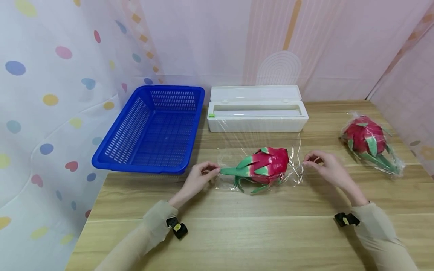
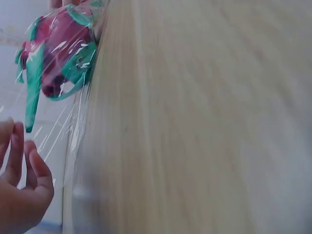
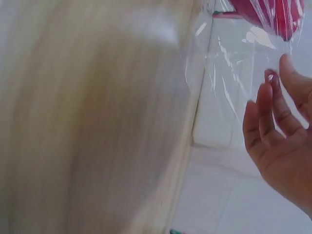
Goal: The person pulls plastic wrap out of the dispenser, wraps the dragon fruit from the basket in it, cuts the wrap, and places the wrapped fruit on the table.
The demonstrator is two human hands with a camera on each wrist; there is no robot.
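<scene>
Dragon fruit mid-table on clear cling film, likely firm and fairly heavy with bendy green scales; film thin, clingy, tear-prone, best taken at its side edges. Left hand pinching left film edge, right hand pinching right edge. Beyond: film dispenser, blue basket, wrapped dragon fruit far right.
</scene>
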